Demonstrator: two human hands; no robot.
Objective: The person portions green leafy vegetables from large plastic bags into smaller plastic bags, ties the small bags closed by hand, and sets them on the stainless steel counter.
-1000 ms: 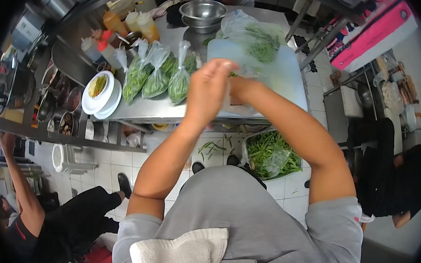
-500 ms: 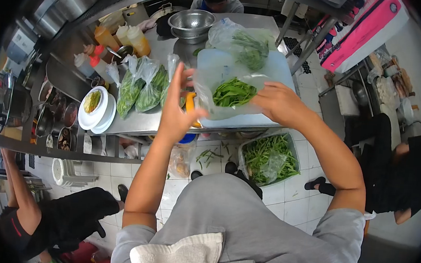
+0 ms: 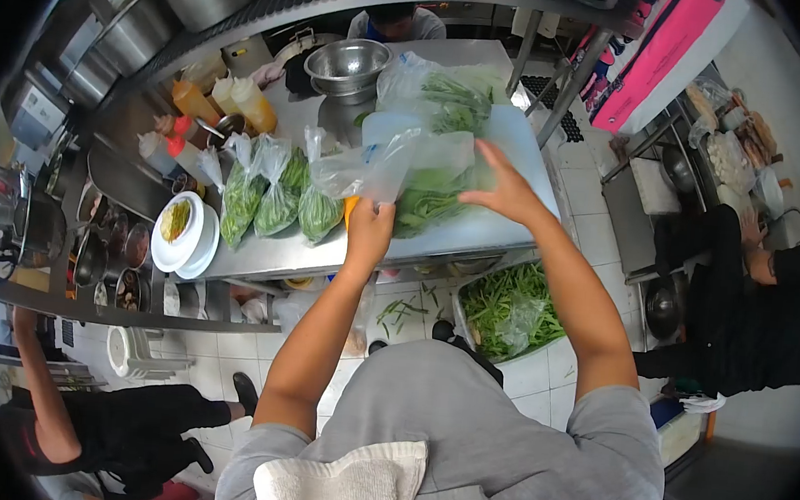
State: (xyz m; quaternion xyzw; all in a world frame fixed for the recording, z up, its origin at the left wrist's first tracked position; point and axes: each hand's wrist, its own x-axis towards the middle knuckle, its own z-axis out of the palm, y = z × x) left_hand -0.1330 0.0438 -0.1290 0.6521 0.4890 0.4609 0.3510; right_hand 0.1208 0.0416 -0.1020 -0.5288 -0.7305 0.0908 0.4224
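Observation:
My left hand (image 3: pixel 370 232) is closed on the edge of a clear plastic bag (image 3: pixel 369 168), at the front left of the cutting board. Leafy greens (image 3: pixel 427 210) show blurred through the bag and lie on the pale blue board (image 3: pixel 522 170). To the right of the bag, my right hand (image 3: pixel 510 191) has thumb and fingers spread and holds nothing. Beside my left hand, an orange handle (image 3: pixel 350 210) is partly covered. Another bag of greens (image 3: pixel 454 99) lies at the back of the board.
Several filled bags of cut greens (image 3: pixel 277 203) stand on the steel counter to the left, near stacked white plates (image 3: pixel 177 249). Metal colanders (image 3: pixel 347 67) and sauce bottles (image 3: pixel 253 107) are behind. A crate of green stalks (image 3: pixel 513 306) sits on the floor. Co-workers are on both sides.
My left hand has gone from spread fingers to gripping the bag. My right hand has let go of the bag and spread open. The bag's upper part has swung left over the greens.

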